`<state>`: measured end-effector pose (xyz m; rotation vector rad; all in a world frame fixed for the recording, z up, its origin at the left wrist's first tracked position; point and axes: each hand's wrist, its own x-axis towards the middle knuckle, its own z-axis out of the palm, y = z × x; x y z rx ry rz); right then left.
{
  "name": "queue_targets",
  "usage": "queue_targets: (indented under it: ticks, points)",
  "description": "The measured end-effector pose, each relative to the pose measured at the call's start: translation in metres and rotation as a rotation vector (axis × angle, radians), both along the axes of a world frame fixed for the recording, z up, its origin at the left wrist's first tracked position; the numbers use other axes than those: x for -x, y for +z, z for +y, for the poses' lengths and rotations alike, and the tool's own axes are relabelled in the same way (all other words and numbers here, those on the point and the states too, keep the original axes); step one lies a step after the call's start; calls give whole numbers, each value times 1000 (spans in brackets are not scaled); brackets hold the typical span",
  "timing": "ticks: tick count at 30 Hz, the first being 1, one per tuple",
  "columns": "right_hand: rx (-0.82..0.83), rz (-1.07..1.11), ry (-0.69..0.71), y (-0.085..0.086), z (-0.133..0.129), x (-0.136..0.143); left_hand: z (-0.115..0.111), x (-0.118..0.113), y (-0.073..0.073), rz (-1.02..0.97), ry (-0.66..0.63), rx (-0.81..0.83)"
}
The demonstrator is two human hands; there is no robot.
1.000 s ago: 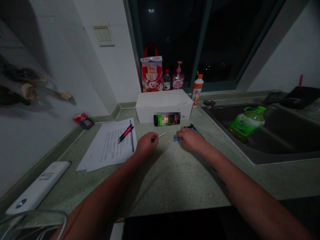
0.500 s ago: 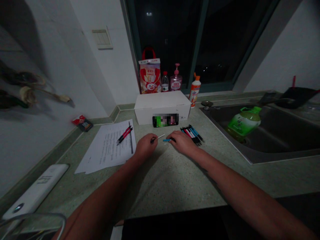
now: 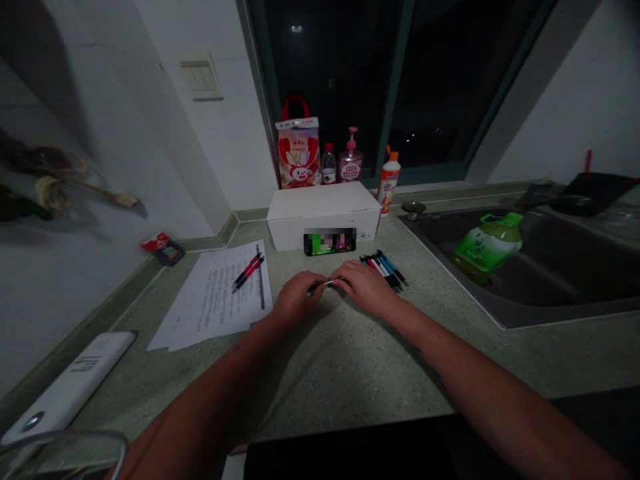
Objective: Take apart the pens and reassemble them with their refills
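Note:
My left hand (image 3: 300, 293) is closed on one part of a pen (image 3: 329, 283), dark with a thin pale piece towards the middle. My right hand (image 3: 357, 280) pinches the pen's other part, mostly hidden by the fingers. Both sets of fingertips almost meet above the counter, and the two parts join or overlap between them; I cannot tell which. Just beyond my right hand lies a row of several pens (image 3: 385, 270) in black, white, red and blue. Red and black pens (image 3: 247, 272) rest on printed sheets of paper (image 3: 215, 300) left of my left hand.
Behind the hands a phone (image 3: 330, 242) leans against a white box (image 3: 323, 207). Bottles and a red-handled bag (image 3: 299, 153) stand by the window. On the right, a green-labelled jug (image 3: 487, 243) sits in the sink (image 3: 550, 267). A long white device (image 3: 75, 380) lies at left.
My hands have come closer together. The white rod and blue barrel, apart before, now meet between my fingers, and the blue part hardly shows.

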<state>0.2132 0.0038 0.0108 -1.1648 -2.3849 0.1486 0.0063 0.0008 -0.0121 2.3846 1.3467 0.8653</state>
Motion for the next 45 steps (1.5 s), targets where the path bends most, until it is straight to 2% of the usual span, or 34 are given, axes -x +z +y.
queue_targets:
  ticks: [7, 14, 20, 24, 27, 32, 36, 41, 45]
  points:
    - [27, -40, -166, 5, 12, -24, 2, 4, 4, 37, 183, 114]
    - [41, -50, -110, 9, 7, -18, 0, 3, 7, 84, 94, 80]
    - [126, -133, -135, 8, 16, -33, 3, 6, 4, 140, 135, 82]
    - [256, -138, -15, 3, 19, -36, 2, 6, 1, 210, 108, 110]
    - [290, -135, 6, 0, 15, -29, 1, 5, 2, 211, 71, 118]
    - [270, -148, -60, 2, 9, -20, 1, 5, 7, 122, 110, 95]
    - [213, -49, -38, 6, 5, -15, 1, 3, 7, -93, 156, 182]
    - [143, 76, 75, 5, -7, 1, -5, -4, 5, -260, -23, 321]
    - [145, 76, 101, 3, -8, 6, -6, -6, 4, -325, -47, 343]
